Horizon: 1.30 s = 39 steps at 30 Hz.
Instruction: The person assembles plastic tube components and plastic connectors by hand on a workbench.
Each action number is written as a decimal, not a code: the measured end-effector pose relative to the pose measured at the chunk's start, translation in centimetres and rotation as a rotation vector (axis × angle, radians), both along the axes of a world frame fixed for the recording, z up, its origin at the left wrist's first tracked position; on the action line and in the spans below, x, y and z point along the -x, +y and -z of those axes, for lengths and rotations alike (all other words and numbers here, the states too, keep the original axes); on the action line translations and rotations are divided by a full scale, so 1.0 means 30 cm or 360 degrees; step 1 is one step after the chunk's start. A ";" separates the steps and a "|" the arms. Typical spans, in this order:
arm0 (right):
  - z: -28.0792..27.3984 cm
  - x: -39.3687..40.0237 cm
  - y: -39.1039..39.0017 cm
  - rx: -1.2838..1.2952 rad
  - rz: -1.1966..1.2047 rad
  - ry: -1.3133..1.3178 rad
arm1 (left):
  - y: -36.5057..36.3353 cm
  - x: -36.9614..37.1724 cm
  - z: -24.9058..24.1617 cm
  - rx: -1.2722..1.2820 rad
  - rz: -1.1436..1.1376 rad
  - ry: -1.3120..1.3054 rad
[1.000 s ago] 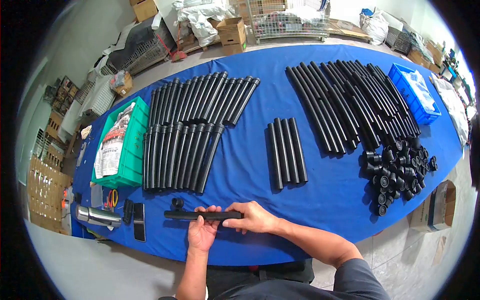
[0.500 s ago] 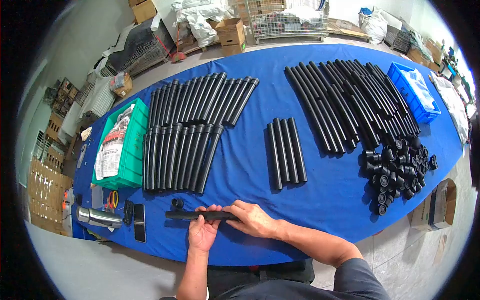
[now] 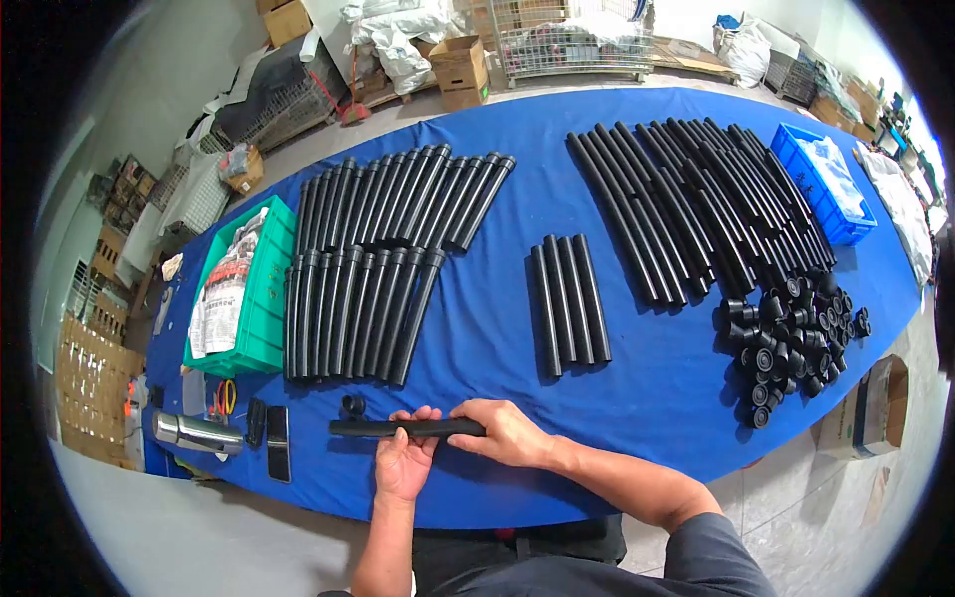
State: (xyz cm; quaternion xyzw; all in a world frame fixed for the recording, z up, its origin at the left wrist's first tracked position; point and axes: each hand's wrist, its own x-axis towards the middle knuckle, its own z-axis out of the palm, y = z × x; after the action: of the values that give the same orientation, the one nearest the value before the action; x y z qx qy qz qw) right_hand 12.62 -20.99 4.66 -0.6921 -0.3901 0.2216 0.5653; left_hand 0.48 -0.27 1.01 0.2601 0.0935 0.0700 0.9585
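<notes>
A black tube (image 3: 363, 428) lies level across both hands near the front edge of the blue-covered table. My left hand (image 3: 405, 463) is palm up under its middle, thumb over the top and fingers curled behind it. My right hand (image 3: 505, 434) grips the right end between thumb and fingers, and that end shows past the fingertips. Just behind the tube's left end sits a black end cap (image 3: 352, 405). Several bare black tubes (image 3: 569, 303) lie side by side beyond my right hand.
Two rows of capped tubes (image 3: 363, 308) lie at the left beside a green crate (image 3: 261, 303). Many bare tubes (image 3: 696, 209), a heap of black caps (image 3: 786, 343) and a blue bin (image 3: 851, 229) occupy the right. A phone (image 3: 279, 443) and a metal flask (image 3: 194, 432) are at front left.
My right hand's fingers have shifted on the tube, so more of its right end shows. The tube and my left hand have stayed in place.
</notes>
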 end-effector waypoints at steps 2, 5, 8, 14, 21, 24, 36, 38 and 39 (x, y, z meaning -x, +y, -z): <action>0.095 0.011 0.034 -0.0411 0.0294 -0.0831 | -0.001 0.001 0.004 0.0009 -0.0004 -0.0005; -0.029 0.005 -0.014 0.0088 -0.0071 0.0015 | 0.000 0.003 0.012 -0.0021 0.0021 -0.0121; -0.046 -0.013 -0.017 0.0206 -0.0161 0.0505 | -0.003 0.001 0.005 -0.0035 0.0032 -0.0115; -0.092 -0.009 -0.018 0.0298 -0.0124 0.0402 | 0.003 0.006 0.017 -0.0009 0.0009 -0.0123; -0.004 0.008 -0.010 0.0066 0.0015 -0.0107 | -0.002 0.003 0.009 -0.0005 0.0014 -0.0076; -0.103 -0.015 -0.022 0.0326 -0.0123 0.0564 | -0.010 0.001 -0.007 -0.0052 -0.0007 -0.0053; -0.018 -0.012 -0.007 0.0118 -0.0064 0.0194 | -0.009 -0.002 -0.007 -0.0025 -0.0035 0.0012; 0.087 0.020 0.024 -0.0257 0.0241 -0.0807 | -0.005 -0.001 -0.003 -0.0008 -0.0038 0.0009; 0.084 0.022 0.026 -0.0354 0.0252 -0.0684 | 0.002 0.004 0.005 0.0012 -0.0029 -0.0016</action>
State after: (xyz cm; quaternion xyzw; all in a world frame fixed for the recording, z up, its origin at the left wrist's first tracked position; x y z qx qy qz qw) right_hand 11.97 -20.20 2.15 -0.6852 -0.4679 -0.0197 0.5578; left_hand 0.37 -0.22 0.87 0.2553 0.0913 0.0798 0.9592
